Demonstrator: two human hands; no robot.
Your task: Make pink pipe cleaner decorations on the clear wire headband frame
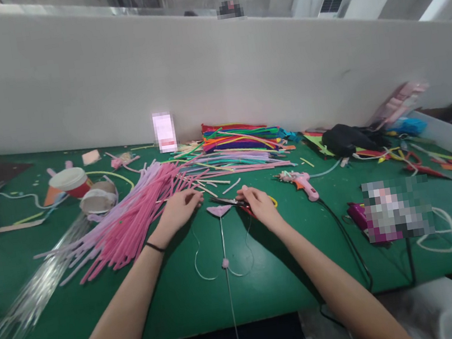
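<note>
My left hand (181, 207) rests on the green table (143, 301) at the end of a big bundle of pink pipe cleaners (131, 220), fingers curled over their tips. My right hand (259, 204) is closed on a pair of scissors (235, 202) with red and yellow handles, blades pointing left. Just in front of the blades lies a small pink fuzzy heart shape (219, 210) on a thin wire stem (225, 260), with wire loops to both sides and a small pink ball partway down the stem.
A pink glue gun (302, 181) with a black cord lies right of my hands. Multicoloured pipe cleaners (238, 139) are stacked by the white partition. Paper cups (80, 188) stand at left, clear thin rods (35, 288) at the near left, a black pouch (349, 140) and clutter at right.
</note>
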